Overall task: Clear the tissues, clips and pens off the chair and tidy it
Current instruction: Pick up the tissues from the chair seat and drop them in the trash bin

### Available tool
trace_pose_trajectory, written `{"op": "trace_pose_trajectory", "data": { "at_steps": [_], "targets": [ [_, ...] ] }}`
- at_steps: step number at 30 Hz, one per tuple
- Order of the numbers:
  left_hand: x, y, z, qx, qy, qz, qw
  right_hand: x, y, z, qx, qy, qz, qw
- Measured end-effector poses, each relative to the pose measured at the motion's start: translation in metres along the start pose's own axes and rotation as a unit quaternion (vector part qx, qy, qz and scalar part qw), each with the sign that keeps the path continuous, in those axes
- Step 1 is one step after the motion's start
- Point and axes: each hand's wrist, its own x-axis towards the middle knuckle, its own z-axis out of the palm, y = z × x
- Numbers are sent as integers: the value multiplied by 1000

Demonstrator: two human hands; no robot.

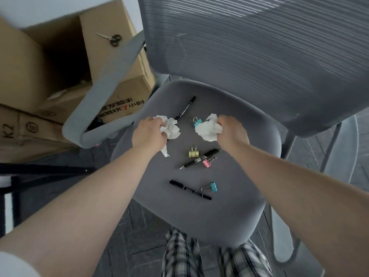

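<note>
Over the grey padded seat of the office chair (229, 206), both hands are already at work on the paper. The left hand (148, 134) is curled tight around a crumpled white tissue (172, 127) at the far left of the seat, and the right hand (232, 130) is bunched likewise around a second crumpled white tissue (208, 130) at the far right; each wad bulges out from between the fingers. Tissue like this looks feather-light and soft, so it should compress into the fist and needs no careful hold, though a loose tail could tear or drift. Harder pieces remain on the seat: a black marker pen (185, 107) far between the hands, a blue binder clip (196, 122) just beside the right tissue, a yellow binder clip (193, 152), a black click pen (199, 159) touching a pink binder clip (207, 162), and nearest, another black marker (189, 189) beside a second blue clip (211, 186). The pens are stiff, smooth and likely to roll, best pinched mid-barrel; the clips by their wire handles.
</note>
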Motion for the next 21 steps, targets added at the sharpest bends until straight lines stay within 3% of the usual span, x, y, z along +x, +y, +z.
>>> {"op": "trace_pose_trajectory", "data": {
  "at_steps": [6,11,16,21],
  "targets": [
    [-75,-22,-25,-19,30,-92,995,-42,-38,-14,-26,-69,-127,989],
    [-165,-44,-23,-96,88,-194,972,-87,-64,-16,-71,-115,-220,966],
    [-263,-75,-14,-136,113,-291,940,-139,-101,10,-121,-149,-313,930],
    [-381,-112,2,-147,146,-363,909,-221,-140,53,-156,-180,-429,871]
  ]
}}
